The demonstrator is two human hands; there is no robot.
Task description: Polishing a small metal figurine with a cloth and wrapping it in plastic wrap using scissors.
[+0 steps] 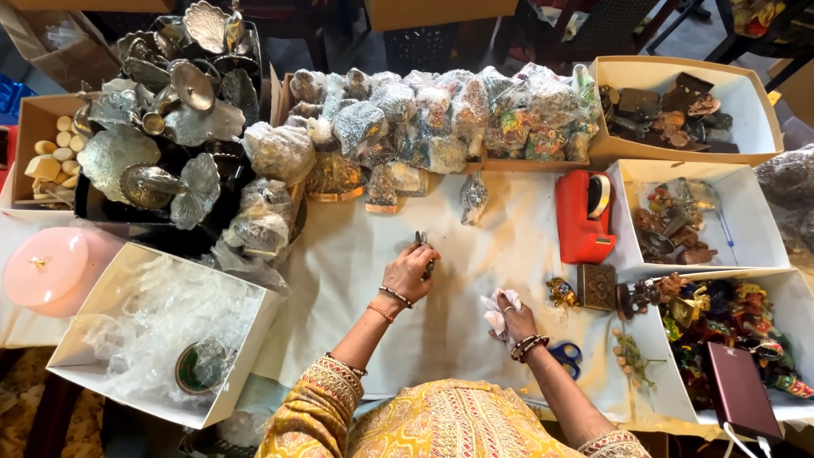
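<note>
On the white cloth, two hands at work among wrapped figurines.
Left hand (409, 270) grasps a small dark metal piece (421, 240), held just above the cloth (356, 280) near the wrapped bundles (424, 127); right hand (514, 321) is clenched on a crumpled white rag (497, 307), with blue scissors (566, 354) beside its wrist and a red tape dispenser (583, 216) beyond.

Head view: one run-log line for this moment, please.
left hand: holds small metal piece | right hand: clutches white cloth | nearby: red tape dispenser
</note>
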